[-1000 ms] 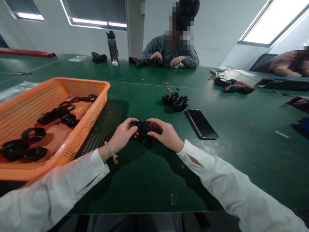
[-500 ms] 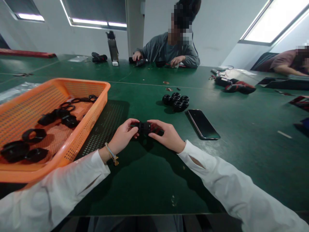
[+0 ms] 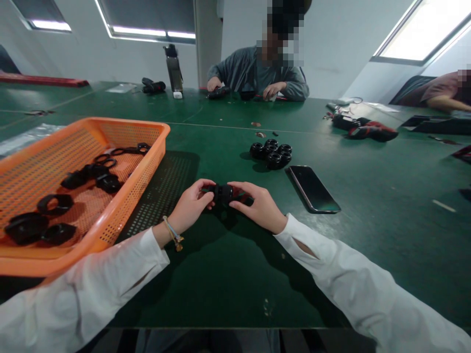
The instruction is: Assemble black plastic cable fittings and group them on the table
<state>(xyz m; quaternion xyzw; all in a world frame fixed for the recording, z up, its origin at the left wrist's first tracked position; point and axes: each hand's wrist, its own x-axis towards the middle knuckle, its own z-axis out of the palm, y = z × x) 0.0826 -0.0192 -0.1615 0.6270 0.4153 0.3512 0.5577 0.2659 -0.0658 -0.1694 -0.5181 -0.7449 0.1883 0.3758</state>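
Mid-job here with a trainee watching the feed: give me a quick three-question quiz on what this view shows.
1. True or false: both hands grip the same small black part above the green table.
2. Which lies nearest the right hand? A) the phone B) the water bottle C) the orange basket
3. Fill in: the cluster of black rings sits on the table just beyond the ____.

Key:
1. True; the left hand pinches one end, the right hand the other.
2. A; the phone lies face up just right of that hand.
3. phone.
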